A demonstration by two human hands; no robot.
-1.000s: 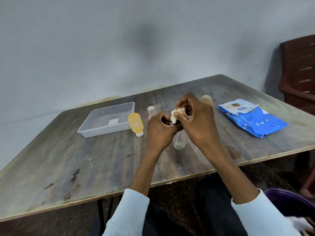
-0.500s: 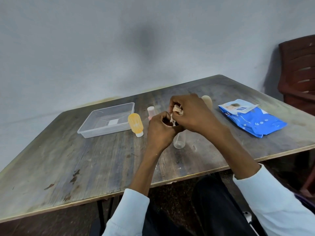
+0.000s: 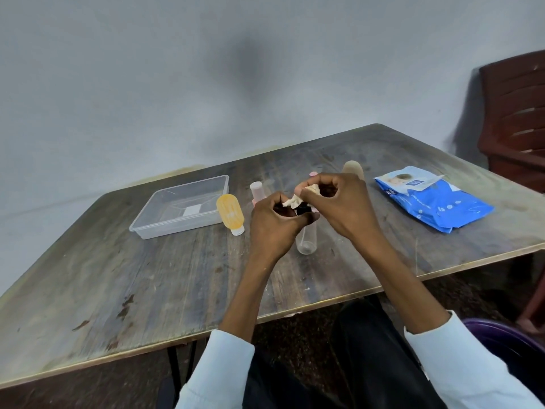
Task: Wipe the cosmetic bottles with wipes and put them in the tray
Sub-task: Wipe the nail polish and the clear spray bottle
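My left hand (image 3: 275, 222) grips a clear bottle (image 3: 306, 239) with a dark cap near its top, the bottle's base hanging toward the table. My right hand (image 3: 339, 205) pinches a crumpled white wipe (image 3: 300, 196) against the bottle's cap end. An empty clear plastic tray (image 3: 153, 228) lies to the left. An orange bottle (image 3: 230, 212) lies beside the tray's right end. A pink bottle (image 3: 256, 190) stands behind my left hand, and a beige bottle (image 3: 352, 168) shows behind my right hand.
A blue pack of wipes (image 3: 436, 202) lies at the right on the worn wooden table (image 3: 147, 284). A dark red plastic chair (image 3: 516, 119) stands at the far right by the grey wall. A small pink cap (image 3: 313, 173) lies behind the hands.
My right hand has turned and shifted with the wipe around the bottle's cap end. My left hand keeps its grip on the bottle.
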